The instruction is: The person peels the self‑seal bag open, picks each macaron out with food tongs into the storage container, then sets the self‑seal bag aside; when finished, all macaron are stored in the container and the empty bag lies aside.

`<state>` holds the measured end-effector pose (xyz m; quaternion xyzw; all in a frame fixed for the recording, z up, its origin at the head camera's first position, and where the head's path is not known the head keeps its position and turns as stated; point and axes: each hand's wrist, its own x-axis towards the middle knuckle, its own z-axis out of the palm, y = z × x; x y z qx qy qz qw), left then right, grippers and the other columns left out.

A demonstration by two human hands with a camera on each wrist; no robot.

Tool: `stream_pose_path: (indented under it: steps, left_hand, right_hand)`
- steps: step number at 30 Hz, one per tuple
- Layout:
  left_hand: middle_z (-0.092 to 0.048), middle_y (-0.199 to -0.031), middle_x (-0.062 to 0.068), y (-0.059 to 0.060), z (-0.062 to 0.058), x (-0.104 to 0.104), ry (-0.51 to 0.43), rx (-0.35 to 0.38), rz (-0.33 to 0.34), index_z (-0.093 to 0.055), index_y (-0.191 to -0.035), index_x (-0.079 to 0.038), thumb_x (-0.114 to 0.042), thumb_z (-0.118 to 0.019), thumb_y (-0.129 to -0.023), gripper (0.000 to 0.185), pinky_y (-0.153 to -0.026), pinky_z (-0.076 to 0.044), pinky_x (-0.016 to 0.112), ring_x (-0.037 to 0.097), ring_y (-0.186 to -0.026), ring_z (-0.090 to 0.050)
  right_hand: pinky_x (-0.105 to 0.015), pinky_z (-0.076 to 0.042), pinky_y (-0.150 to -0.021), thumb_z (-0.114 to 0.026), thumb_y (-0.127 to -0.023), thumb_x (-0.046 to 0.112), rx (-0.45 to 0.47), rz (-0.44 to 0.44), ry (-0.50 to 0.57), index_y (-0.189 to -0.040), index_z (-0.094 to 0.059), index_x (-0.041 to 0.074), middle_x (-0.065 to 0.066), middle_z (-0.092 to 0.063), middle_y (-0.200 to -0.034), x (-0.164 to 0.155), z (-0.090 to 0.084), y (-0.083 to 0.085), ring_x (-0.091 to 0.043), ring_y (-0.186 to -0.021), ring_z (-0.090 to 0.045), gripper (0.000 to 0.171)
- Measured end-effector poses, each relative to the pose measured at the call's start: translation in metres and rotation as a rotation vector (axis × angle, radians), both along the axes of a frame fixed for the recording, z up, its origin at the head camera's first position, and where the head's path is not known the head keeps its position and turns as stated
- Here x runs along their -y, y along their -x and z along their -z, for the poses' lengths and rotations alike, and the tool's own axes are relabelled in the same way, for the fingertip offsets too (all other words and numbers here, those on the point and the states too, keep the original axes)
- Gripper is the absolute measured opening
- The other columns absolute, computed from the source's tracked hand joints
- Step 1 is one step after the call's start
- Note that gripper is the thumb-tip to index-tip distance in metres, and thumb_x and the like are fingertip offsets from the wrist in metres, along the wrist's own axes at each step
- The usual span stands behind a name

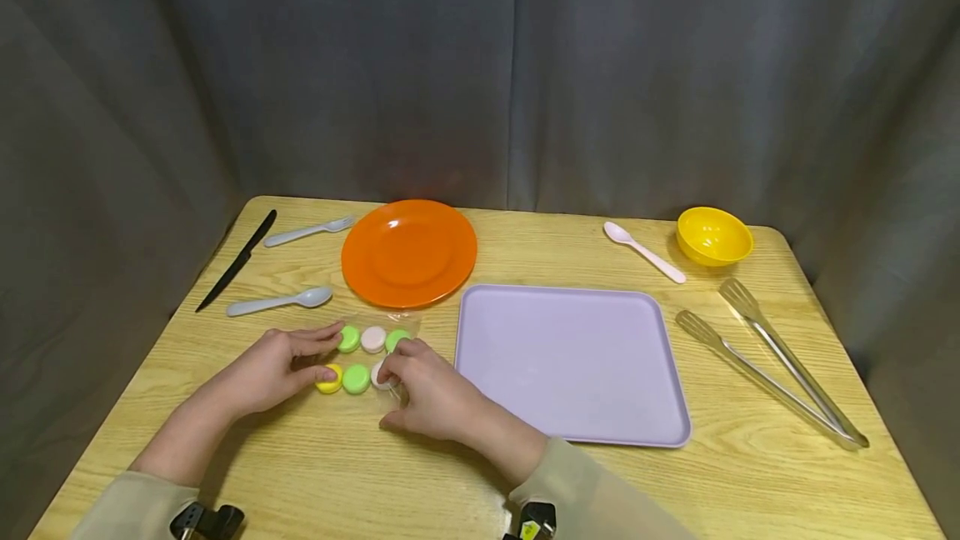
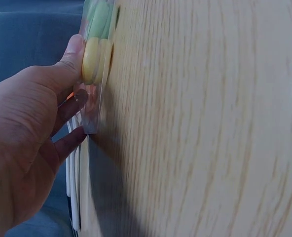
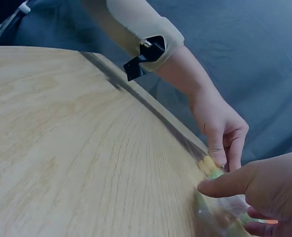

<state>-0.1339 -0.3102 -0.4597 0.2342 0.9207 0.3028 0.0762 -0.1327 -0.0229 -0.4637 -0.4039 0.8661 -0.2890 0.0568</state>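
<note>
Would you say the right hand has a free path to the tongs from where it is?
Probably yes: the right hand would only pass over the flat tray to the tongs, though it now holds the clear bag.

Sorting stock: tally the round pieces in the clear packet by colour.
In the clear packet, between the left hand and right hand:
Green pieces: 3
Pink pieces: 2, one partly hidden by the right hand's fingers
Yellow piece: 1
Total: 6

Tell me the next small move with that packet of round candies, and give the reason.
Probably lift the clear packet off the table: the left hand pinches its yellow-candy end, the right hand grips the other end, and it lies flat beside the lilac tray.
</note>
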Motion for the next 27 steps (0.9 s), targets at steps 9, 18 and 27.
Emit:
stream_pose_path:
  steps: [9, 18, 27]
  left_hand:
    - [-0.053, -0.155, 0.009, 0.001, 0.002, 0.001, -0.007, -0.012, 0.004, -0.064, -0.142, -0.001, -0.025, -0.081, -0.095, 0.055, -0.109, -0.045, 0.054, 0.035, -0.141, -0.050]
    - [-0.055, -0.153, 0.009, 0.003, 0.003, 0.003, 0.001, -0.034, 0.007, -0.065, -0.140, 0.000, -0.027, -0.083, -0.094, 0.057, -0.108, -0.045, 0.055, 0.036, -0.140, -0.052]
    - [-0.055, -0.152, 0.010, 0.003, 0.005, 0.003, 0.008, -0.036, 0.010, -0.066, -0.139, 0.000, -0.027, -0.084, -0.093, 0.057, -0.108, -0.045, 0.053, 0.036, -0.138, -0.053]
  right_hand:
    - [-0.016, -0.044, -0.074, -0.082, -0.090, 0.017, -0.127, -0.040, -0.002, -0.099, -0.078, 0.012, 0.005, -0.061, -0.092, -0.001, 0.004, 0.002, -0.008, -0.087, -0.052, 0.011]
    - [-0.016, -0.049, -0.084, -0.071, -0.101, 0.012, -0.164, -0.109, -0.024, -0.094, -0.078, 0.013, 0.007, -0.063, -0.092, 0.003, 0.004, 0.000, -0.006, -0.090, -0.058, 0.009]
    - [-0.018, -0.045, -0.071, -0.064, -0.101, 0.004, -0.016, 0.018, 0.031, -0.086, -0.062, 0.013, 0.007, -0.053, -0.080, -0.009, -0.004, -0.006, -0.008, -0.077, -0.052, 0.018]
